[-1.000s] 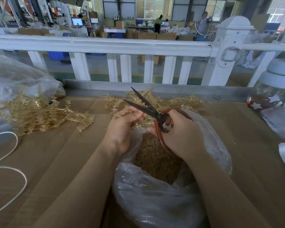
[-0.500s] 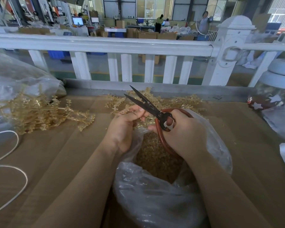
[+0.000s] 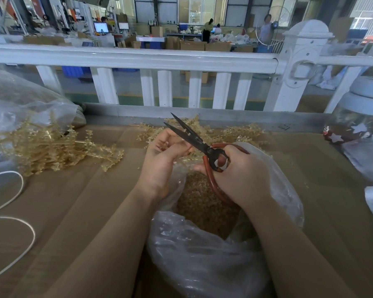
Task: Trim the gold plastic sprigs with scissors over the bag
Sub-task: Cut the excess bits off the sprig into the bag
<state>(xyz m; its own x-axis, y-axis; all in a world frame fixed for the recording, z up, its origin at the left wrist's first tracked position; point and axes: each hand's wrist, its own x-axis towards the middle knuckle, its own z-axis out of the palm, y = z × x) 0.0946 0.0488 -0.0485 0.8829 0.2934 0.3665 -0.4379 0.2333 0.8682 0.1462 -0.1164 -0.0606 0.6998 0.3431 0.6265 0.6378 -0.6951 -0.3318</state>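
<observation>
My right hand (image 3: 243, 175) grips the red-handled scissors (image 3: 199, 145), whose black blades stand slightly apart and point up and to the left. My left hand (image 3: 164, 155) is curled just left of the blades, pinching a small gold sprig piece that is mostly hidden by the fingers. Both hands hover over the clear plastic bag (image 3: 202, 254), which holds a heap of gold trimmings (image 3: 200, 203). Uncut gold sprigs (image 3: 54, 147) lie in a pile at the left, and more gold sprigs (image 3: 230, 132) lie behind the hands.
The brown table (image 3: 73, 201) carries a white cord (image 3: 13, 216) at the left and another clear bag (image 3: 19, 100) at the far left. A white railing (image 3: 138, 59) runs along the back edge. A jar with a white lid (image 3: 360, 117) stands at the right.
The scissor blades have narrowed their gap and tilted a little more upright. My left hand has shifted slightly up toward the blades.
</observation>
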